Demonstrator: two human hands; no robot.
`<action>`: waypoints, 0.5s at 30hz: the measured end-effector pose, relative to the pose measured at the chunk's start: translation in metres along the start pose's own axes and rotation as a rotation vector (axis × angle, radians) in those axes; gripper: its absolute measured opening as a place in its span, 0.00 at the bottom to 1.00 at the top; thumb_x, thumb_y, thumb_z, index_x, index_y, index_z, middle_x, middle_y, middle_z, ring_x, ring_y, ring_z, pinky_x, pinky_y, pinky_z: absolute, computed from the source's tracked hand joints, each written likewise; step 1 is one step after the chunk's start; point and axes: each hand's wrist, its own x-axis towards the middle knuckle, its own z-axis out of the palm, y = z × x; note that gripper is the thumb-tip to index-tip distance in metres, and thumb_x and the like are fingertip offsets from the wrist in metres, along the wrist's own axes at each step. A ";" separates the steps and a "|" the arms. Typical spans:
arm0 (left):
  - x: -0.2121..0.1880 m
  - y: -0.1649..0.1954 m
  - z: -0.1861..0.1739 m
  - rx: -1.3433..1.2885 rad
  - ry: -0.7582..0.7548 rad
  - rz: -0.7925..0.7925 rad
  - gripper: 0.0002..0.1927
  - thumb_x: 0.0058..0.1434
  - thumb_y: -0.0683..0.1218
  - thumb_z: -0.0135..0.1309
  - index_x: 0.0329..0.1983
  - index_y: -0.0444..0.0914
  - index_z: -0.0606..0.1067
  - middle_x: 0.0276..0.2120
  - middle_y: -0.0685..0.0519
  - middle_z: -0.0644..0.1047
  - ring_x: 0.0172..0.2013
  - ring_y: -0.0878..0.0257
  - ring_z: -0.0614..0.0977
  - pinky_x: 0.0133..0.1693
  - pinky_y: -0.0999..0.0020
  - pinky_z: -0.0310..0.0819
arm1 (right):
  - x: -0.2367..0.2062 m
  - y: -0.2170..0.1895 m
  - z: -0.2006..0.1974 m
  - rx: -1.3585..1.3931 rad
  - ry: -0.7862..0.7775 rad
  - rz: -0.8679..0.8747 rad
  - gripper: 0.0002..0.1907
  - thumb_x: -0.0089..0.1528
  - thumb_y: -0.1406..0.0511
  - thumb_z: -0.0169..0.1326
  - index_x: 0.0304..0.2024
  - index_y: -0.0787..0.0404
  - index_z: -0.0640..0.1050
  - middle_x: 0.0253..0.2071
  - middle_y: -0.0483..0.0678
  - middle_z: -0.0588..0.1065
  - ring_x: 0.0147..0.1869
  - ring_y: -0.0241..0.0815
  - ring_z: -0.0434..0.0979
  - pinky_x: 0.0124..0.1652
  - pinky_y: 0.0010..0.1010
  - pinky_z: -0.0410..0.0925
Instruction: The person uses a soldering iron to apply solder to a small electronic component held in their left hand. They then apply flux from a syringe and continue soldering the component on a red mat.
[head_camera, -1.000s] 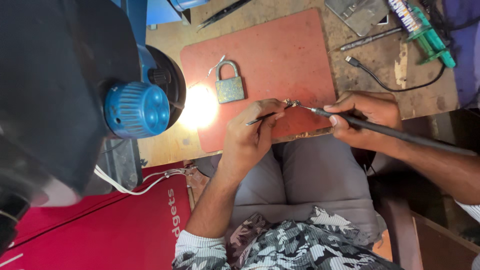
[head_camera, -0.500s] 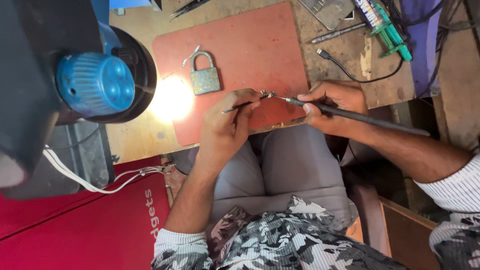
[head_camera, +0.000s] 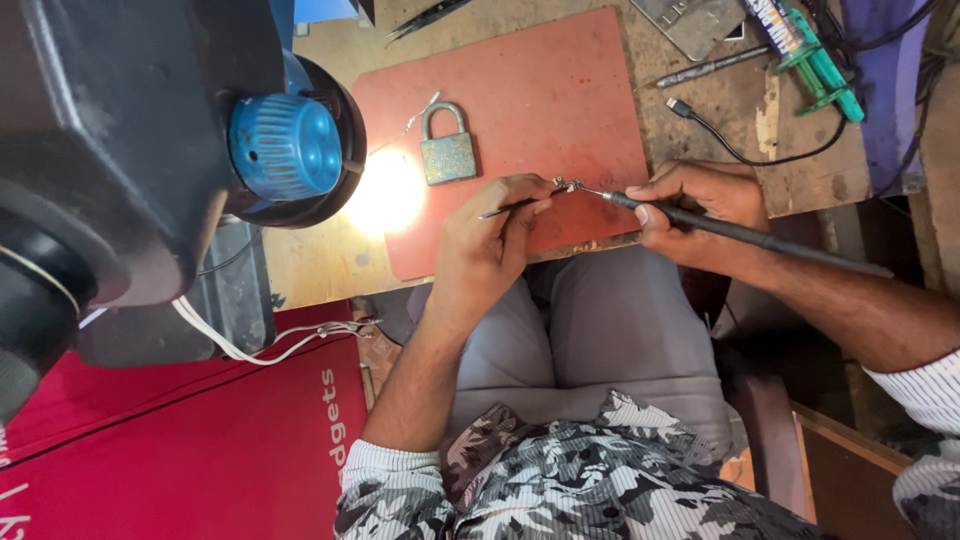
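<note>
— Listing item one: small silvery metal piece (head_camera: 567, 185), held over the near edge of the red rectangular mat (head_camera: 560, 100) on the bench?

— Yes. Left hand (head_camera: 490, 235) pinches thin dark tweezers (head_camera: 512, 207) on it; right hand (head_camera: 700, 205) grips a long black-handled iron (head_camera: 740, 232), tip touching. Its shape is too small to make out.
</note>
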 end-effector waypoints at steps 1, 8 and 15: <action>0.000 -0.001 -0.001 -0.007 -0.008 -0.004 0.10 0.68 0.29 0.51 0.49 0.32 0.74 0.45 0.48 0.81 0.38 0.63 0.85 0.39 0.72 0.80 | 0.000 0.000 0.001 0.004 0.000 0.000 0.08 0.61 0.73 0.62 0.43 0.68 0.80 0.32 0.47 0.78 0.31 0.29 0.75 0.32 0.22 0.68; 0.001 -0.004 -0.001 0.005 -0.015 -0.013 0.09 0.69 0.29 0.51 0.49 0.32 0.74 0.45 0.48 0.81 0.36 0.63 0.85 0.38 0.72 0.80 | 0.003 -0.001 0.001 -0.026 -0.003 -0.021 0.08 0.60 0.73 0.62 0.43 0.67 0.80 0.32 0.48 0.78 0.33 0.30 0.77 0.34 0.23 0.69; 0.001 -0.004 -0.001 0.011 0.000 0.025 0.10 0.69 0.29 0.51 0.49 0.32 0.74 0.46 0.48 0.81 0.40 0.61 0.86 0.41 0.71 0.81 | 0.006 -0.002 0.001 -0.041 -0.013 -0.047 0.08 0.59 0.74 0.62 0.42 0.67 0.80 0.33 0.49 0.78 0.32 0.32 0.78 0.33 0.24 0.69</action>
